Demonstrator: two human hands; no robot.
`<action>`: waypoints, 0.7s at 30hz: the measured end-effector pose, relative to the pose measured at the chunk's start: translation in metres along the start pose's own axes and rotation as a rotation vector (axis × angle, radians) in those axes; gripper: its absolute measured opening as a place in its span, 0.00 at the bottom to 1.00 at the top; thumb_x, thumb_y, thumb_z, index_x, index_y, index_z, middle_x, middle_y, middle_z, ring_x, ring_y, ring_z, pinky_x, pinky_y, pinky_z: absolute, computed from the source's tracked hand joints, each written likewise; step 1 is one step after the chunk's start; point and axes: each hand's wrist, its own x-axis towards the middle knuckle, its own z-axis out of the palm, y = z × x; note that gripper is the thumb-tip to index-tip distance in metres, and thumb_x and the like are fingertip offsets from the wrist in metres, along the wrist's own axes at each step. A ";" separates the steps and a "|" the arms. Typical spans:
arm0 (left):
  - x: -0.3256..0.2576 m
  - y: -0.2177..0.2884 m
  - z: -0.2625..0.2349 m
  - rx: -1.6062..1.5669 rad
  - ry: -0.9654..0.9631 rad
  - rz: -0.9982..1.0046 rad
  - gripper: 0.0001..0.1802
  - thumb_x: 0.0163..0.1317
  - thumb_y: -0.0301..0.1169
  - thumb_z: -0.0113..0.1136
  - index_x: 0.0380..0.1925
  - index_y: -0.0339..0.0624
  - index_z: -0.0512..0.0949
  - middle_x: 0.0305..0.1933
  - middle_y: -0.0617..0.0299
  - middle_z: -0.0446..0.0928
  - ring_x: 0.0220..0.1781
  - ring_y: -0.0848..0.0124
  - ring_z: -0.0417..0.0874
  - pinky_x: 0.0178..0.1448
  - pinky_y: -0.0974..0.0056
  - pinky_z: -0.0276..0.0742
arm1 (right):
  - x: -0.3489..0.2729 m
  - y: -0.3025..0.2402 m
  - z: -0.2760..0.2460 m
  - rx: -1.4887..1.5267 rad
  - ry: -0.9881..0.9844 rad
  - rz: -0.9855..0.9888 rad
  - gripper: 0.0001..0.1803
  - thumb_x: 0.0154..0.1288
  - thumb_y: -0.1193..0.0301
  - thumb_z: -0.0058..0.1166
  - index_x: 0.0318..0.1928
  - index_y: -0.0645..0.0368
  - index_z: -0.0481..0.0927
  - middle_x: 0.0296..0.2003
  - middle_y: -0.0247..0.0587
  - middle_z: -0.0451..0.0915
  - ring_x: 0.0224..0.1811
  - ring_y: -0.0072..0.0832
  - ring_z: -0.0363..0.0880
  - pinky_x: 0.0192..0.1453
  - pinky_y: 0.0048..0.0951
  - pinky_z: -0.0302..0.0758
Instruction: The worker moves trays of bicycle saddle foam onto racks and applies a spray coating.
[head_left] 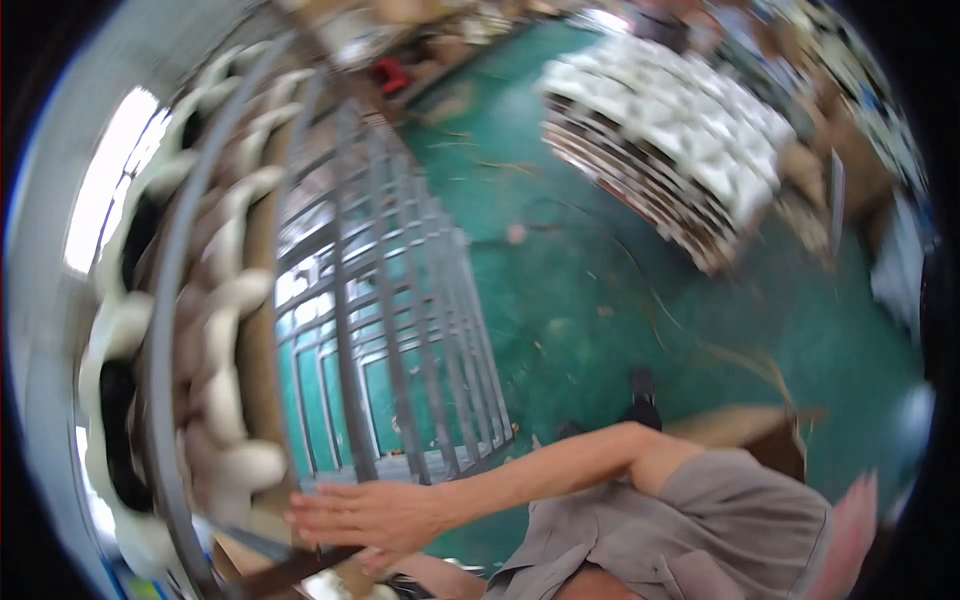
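Grey-clad torso fills the lower edge. From it I see my left hand stretched out, fingers spread and released, touching the lower bar of the grey metal rack, which carries white moulded pieces along its left side. My right hand is blurred; its fingers I cannot tell.

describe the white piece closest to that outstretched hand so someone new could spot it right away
Start at the tall grey metal rack on the left. White moulded pieces line its near side; follow them down to the hand. The lowest rounded white piece, just above the fingers, is it.
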 end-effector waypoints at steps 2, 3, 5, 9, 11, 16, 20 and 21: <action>0.000 0.018 0.029 0.044 -0.227 0.135 0.29 0.78 0.43 0.52 0.72 0.39 0.68 0.73 0.49 0.72 0.72 0.58 0.73 0.76 0.53 0.66 | -0.055 0.016 -0.008 -0.119 0.174 -0.179 0.52 0.67 0.48 0.61 0.79 0.68 0.55 0.82 0.60 0.51 0.85 0.57 0.50 0.84 0.54 0.56; -0.007 0.022 0.039 0.073 -0.350 0.209 0.29 0.78 0.43 0.53 0.72 0.39 0.68 0.72 0.48 0.73 0.71 0.57 0.74 0.76 0.53 0.67 | -0.092 0.027 -0.014 -0.110 0.163 -0.088 0.47 0.66 0.51 0.62 0.76 0.68 0.62 0.78 0.59 0.60 0.81 0.56 0.57 0.82 0.55 0.60; -0.030 0.047 0.070 0.117 -0.599 0.379 0.28 0.78 0.42 0.54 0.71 0.38 0.70 0.71 0.48 0.74 0.70 0.57 0.75 0.75 0.52 0.68 | -0.201 0.050 -0.037 0.084 0.225 0.299 0.30 0.61 0.61 0.63 0.60 0.66 0.79 0.57 0.56 0.81 0.64 0.54 0.78 0.70 0.54 0.73; -0.046 0.116 0.128 0.271 -0.864 0.610 0.27 0.77 0.42 0.56 0.69 0.38 0.72 0.69 0.47 0.76 0.68 0.56 0.77 0.73 0.52 0.71 | -0.471 -0.002 -0.134 -0.529 -0.196 1.506 0.09 0.53 0.67 0.62 0.30 0.60 0.88 0.31 0.52 0.88 0.35 0.47 0.89 0.36 0.50 0.84; -0.026 0.127 0.147 0.392 -0.940 0.733 0.27 0.76 0.41 0.58 0.68 0.38 0.73 0.69 0.46 0.77 0.67 0.55 0.78 0.72 0.51 0.72 | -0.539 -0.065 -0.164 -0.512 0.250 1.992 0.11 0.60 0.68 0.58 0.38 0.61 0.88 0.40 0.55 0.88 0.44 0.50 0.89 0.46 0.51 0.85; 0.005 0.176 0.188 0.708 -1.012 0.937 0.26 0.75 0.40 0.61 0.66 0.37 0.76 0.66 0.45 0.79 0.65 0.54 0.80 0.70 0.50 0.75 | -0.664 -0.212 -0.170 -0.791 1.367 2.009 0.16 0.71 0.64 0.54 0.47 0.64 0.86 0.42 0.55 0.88 0.45 0.48 0.89 0.51 0.45 0.84; 0.001 0.485 0.242 -0.252 -1.101 0.669 0.29 0.73 0.40 0.63 0.67 0.31 0.74 0.60 0.43 0.80 0.62 0.50 0.81 0.67 0.49 0.75 | -0.735 -0.299 -0.087 -0.557 2.239 2.054 0.14 0.71 0.68 0.53 0.45 0.64 0.87 0.30 0.43 0.89 0.33 0.28 0.89 0.40 0.31 0.84; -0.019 0.577 0.242 -0.336 -1.133 0.798 0.31 0.72 0.40 0.65 0.68 0.33 0.73 0.64 0.42 0.78 0.65 0.49 0.79 0.71 0.49 0.72 | -0.749 -0.303 -0.075 -0.423 2.382 2.016 0.15 0.72 0.67 0.53 0.47 0.64 0.87 0.33 0.42 0.90 0.33 0.27 0.89 0.39 0.31 0.84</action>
